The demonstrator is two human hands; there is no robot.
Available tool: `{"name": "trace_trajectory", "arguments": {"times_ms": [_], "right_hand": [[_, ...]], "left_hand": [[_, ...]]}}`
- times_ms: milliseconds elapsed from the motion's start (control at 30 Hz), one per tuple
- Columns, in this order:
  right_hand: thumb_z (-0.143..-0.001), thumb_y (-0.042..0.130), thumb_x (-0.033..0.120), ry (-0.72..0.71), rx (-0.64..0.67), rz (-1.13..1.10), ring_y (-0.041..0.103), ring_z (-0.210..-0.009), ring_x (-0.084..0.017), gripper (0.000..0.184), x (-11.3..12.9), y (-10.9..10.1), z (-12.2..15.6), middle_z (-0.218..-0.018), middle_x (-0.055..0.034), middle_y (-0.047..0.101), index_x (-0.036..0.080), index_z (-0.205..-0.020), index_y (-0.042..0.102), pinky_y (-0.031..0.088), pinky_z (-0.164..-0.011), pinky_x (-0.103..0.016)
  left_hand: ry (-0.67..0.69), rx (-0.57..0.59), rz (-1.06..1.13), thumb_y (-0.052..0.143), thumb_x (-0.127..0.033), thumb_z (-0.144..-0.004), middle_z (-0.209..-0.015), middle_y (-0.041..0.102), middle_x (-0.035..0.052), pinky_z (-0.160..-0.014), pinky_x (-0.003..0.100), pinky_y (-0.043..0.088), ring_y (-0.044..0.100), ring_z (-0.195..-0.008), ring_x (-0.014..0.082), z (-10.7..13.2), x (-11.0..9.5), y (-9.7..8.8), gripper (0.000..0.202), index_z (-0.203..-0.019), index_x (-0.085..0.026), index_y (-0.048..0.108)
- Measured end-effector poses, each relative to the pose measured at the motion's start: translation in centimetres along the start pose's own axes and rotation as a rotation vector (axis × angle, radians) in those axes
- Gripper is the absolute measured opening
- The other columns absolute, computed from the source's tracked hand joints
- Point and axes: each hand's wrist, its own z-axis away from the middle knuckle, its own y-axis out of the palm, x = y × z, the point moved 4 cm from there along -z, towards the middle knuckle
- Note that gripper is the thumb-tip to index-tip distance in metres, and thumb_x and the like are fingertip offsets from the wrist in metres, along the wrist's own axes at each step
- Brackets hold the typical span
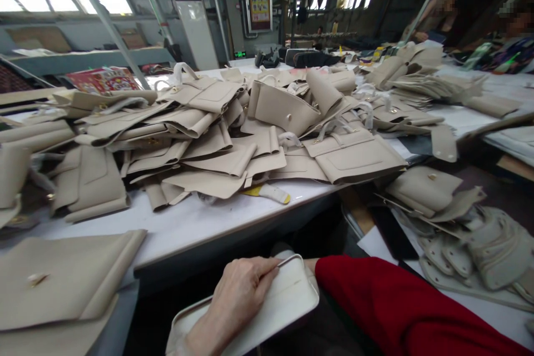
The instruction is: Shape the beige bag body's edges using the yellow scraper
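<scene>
My left hand (240,292) is closed over the far rim of an off-white bag piece (287,295), thumb and fingers pinching its edge. The piece is box-shaped with rounded corners and a raised rim, and lies tilted over my lap. From the right, my red-sleeved arm reaches behind it; only a sliver of my right hand (311,265) near the wrist shows, its fingers hidden. To the left lies a beige bag panel (62,272) with a metal clasp. Beyond my hands, a heap of unfinished beige bags (354,153) covers the white table (183,233).
At right, a side surface holds a stack of beige flaps (492,245) and a dark phone-like slab (394,233). A yellow-and-white tool (269,193) lies by the table's front edge. A red printed box (102,80) stands back left. Other people are at the far right.
</scene>
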Motion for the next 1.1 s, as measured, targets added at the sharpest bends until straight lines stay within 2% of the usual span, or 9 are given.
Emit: {"name": "trace_trajectory", "arguments": {"times_ms": [167,300,400,500,567,633,800,967,1100], "right_hand": [[-0.096,0.061,0.035,0.004,0.099,0.103,0.063,-0.081,-0.017,0.022,0.4,0.5,-0.8,-0.092,-0.0020,0.064,0.013,-0.092,0.064,0.056,-0.073,-0.032],[-0.090,0.069,0.034,-0.048,0.135,0.187,0.055,-0.063,-0.012,0.027,2.2,-0.7,-0.9,-0.070,0.0033,0.057,0.013,-0.075,0.062,0.047,-0.061,-0.025],[-0.089,0.066,0.044,-0.099,0.097,0.172,0.044,-0.054,-0.010,0.038,4.0,-2.3,1.5,-0.058,0.0050,0.049,0.012,-0.068,0.064,0.035,-0.053,-0.023],[-0.087,0.059,0.057,-0.129,0.072,0.129,0.041,-0.056,-0.010,0.049,6.3,-3.7,5.2,-0.060,0.0021,0.054,0.011,-0.077,0.072,0.031,-0.053,-0.024],[-0.083,0.061,0.059,-0.143,0.073,0.132,0.039,-0.056,-0.010,0.051,7.9,-4.2,7.4,-0.060,0.0015,0.054,0.010,-0.080,0.074,0.029,-0.053,-0.024],[-0.079,0.066,0.056,-0.156,0.087,0.166,0.033,-0.054,-0.009,0.048,9.3,-4.5,8.9,-0.054,0.0036,0.046,0.010,-0.072,0.073,0.025,-0.051,-0.024],[-0.078,0.066,0.050,-0.174,0.158,0.286,0.022,-0.052,-0.008,0.043,11.1,-4.4,10.1,-0.050,0.0065,0.031,0.011,-0.059,0.066,0.016,-0.047,-0.025],[-0.082,0.061,0.051,-0.192,0.174,0.392,0.025,-0.053,-0.008,0.043,11.1,-3.8,10.6,-0.054,0.0055,0.033,0.011,-0.067,0.070,0.018,-0.046,-0.024],[-0.086,0.056,0.041,-0.232,0.112,0.504,0.030,-0.055,-0.009,0.035,11.2,-2.8,11.4,-0.057,0.0047,0.036,0.012,-0.071,0.071,0.021,-0.047,-0.024]], "left_hand": [[0.010,-0.018,0.009,0.048,-0.027,-0.098,-0.109,0.073,-0.0074,-0.081,0.025,0.049,0.069,-0.096,0.0188,0.0,-0.4,-0.1,0.032,-0.119,-0.041,0.066],[0.007,-0.045,-0.028,0.050,-0.026,-0.097,-0.104,0.074,-0.0052,-0.077,0.027,0.048,0.069,-0.094,0.0208,0.1,-0.6,-0.4,0.031,-0.117,-0.039,0.069],[0.013,-0.053,-0.048,0.050,-0.026,-0.097,-0.100,0.075,-0.0041,-0.073,0.026,0.045,0.070,-0.089,0.0203,0.5,-0.8,-0.4,0.027,-0.107,-0.035,0.073],[0.032,-0.066,-0.057,0.049,-0.027,-0.098,-0.101,0.075,-0.0045,-0.070,0.026,0.043,0.070,-0.088,0.0201,0.8,-1.1,-0.4,0.025,-0.107,-0.035,0.072],[0.039,-0.079,-0.072,0.049,-0.028,-0.098,-0.101,0.075,-0.0045,-0.069,0.027,0.042,0.070,-0.088,0.0203,1.0,-1.3,-0.4,0.025,-0.109,-0.036,0.071],[0.043,-0.085,-0.105,0.048,-0.028,-0.099,-0.095,0.075,-0.0029,-0.066,0.027,0.039,0.069,-0.082,0.0197,1.1,-1.6,-0.5,0.026,-0.107,-0.034,0.071],[0.040,-0.092,-0.183,0.045,-0.028,-0.100,-0.080,0.072,0.0006,-0.059,0.027,0.033,0.066,-0.070,0.0187,1.6,-1.9,-0.4,0.028,-0.097,-0.028,0.073],[0.052,-0.080,-0.156,0.046,-0.025,-0.098,-0.090,0.074,0.0002,-0.064,0.027,0.038,0.069,-0.080,0.0209,2.1,-2.0,-0.3,0.026,-0.105,-0.029,0.070],[0.071,-0.091,-0.191,0.043,-0.023,-0.099,-0.088,0.073,-0.0007,-0.061,0.028,0.035,0.066,-0.074,0.0196,2.4,-2.1,-0.6,0.026,-0.094,-0.025,0.068]]}}
